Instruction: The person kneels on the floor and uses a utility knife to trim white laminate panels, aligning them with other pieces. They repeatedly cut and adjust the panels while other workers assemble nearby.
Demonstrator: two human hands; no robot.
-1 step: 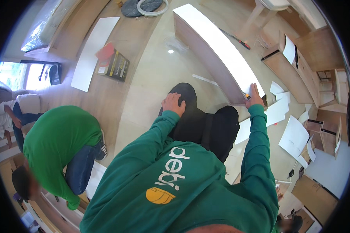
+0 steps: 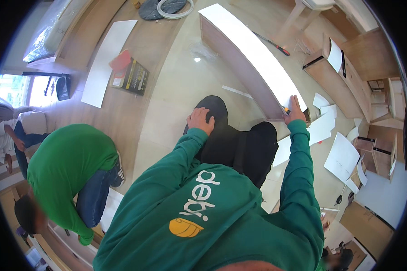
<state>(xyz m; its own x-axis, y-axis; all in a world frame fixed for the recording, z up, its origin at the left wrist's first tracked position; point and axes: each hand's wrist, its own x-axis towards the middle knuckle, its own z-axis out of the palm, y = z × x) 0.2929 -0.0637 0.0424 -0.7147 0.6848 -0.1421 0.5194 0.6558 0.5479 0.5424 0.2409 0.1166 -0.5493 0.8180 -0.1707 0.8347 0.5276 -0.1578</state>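
My left hand (image 2: pixel 200 121) rests on my bent left knee, fingers spread and holding nothing. At the near end of a long wooden panel piece (image 2: pixel 239 72) with a white top face (image 2: pixel 253 54), my right hand (image 2: pixel 295 113) holds a small yellow-and-black tool (image 2: pixel 286 110), probably a cutter. A finger of that hand stretches along the white surface. The tool's tip sits by the panel's near corner; its blade, if any, is too small to make out.
A dark can (image 2: pixel 135 79) and a long white strip (image 2: pixel 106 67) lie ahead left. Another person in green (image 2: pixel 72 167) crouches at my left. Beyond the panel lies a red-handled tool (image 2: pixel 282 51). White offcuts (image 2: pixel 341 156) and a wooden drawer-like box (image 2: pixel 339 83) are at right.
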